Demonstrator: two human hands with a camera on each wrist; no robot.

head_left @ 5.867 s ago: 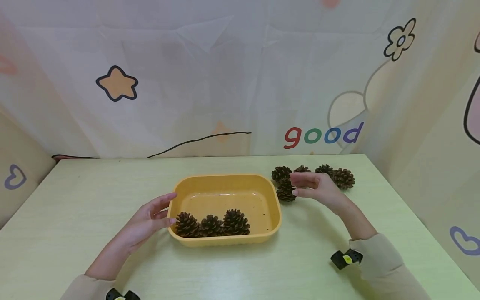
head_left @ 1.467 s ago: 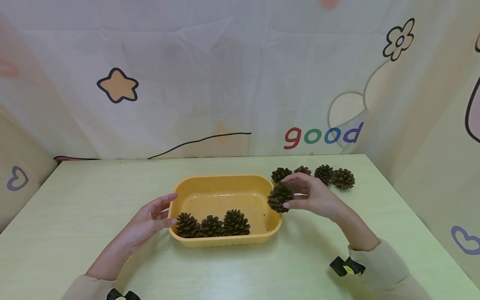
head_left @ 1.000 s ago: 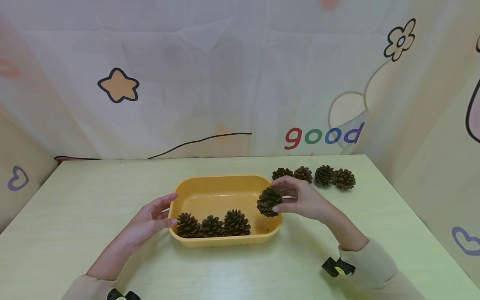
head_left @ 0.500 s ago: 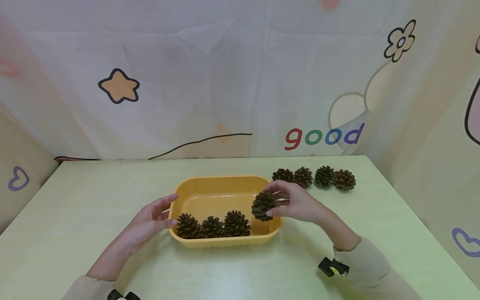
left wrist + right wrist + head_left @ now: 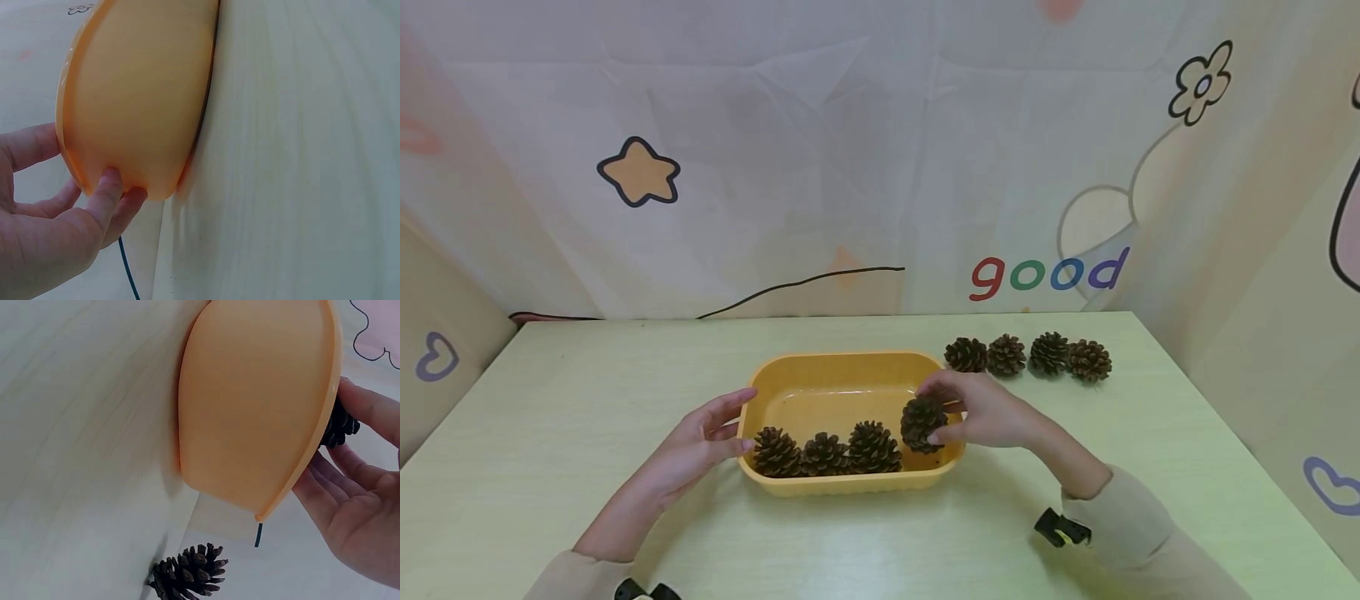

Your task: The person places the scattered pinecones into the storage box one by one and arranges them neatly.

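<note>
Right hand (image 5: 979, 410) has a brown, scaly pinecone (image 5: 921, 425) pinched, now lower at the right end of the yellow plastic tub (image 5: 827, 406), apparently nearly down beside three others (image 5: 824, 455). Left hand (image 5: 709, 429) grips the opposite end.

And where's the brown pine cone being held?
In the head view, the brown pine cone is in the right hand, at the right end of the yellow plastic tub.

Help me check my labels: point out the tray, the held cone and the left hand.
Tray (image 5: 842, 411), head view, bare floor inside.
Held cone (image 5: 917, 423), head view, its scaly middle.
Left hand (image 5: 702, 436), head view, its middle.
</note>
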